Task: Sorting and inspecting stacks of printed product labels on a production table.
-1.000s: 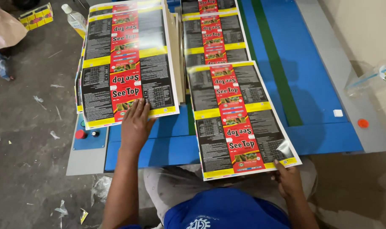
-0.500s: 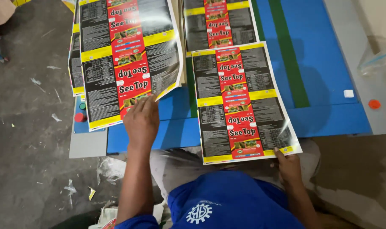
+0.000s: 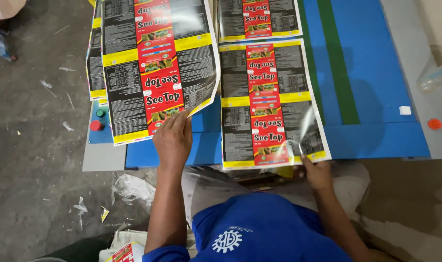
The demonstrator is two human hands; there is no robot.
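Observation:
My left hand (image 3: 172, 139) grips the near edge of a glossy printed sheet (image 3: 153, 63), black and yellow with a red centre strip, and lifts it off the left stack (image 3: 93, 68); its right corner curls up. My right hand (image 3: 318, 172) pinches the near right corner of a second printed sheet (image 3: 269, 102) of the same kind, which lies flat on the blue table (image 3: 376, 140). More such sheets lie further back (image 3: 257, 19).
A green stripe (image 3: 335, 73) runs along the blue table. At left a grey panel carries a green button (image 3: 100, 113) and a red button (image 3: 95, 125). A red cap (image 3: 434, 123) and a small white piece (image 3: 405, 110) lie at right. Scraps litter the concrete floor (image 3: 36, 160).
My left hand has raised the left sheet's near edge and its right corner now curls upward. My right hand stays on the right sheet's corner. The view has shifted slightly.

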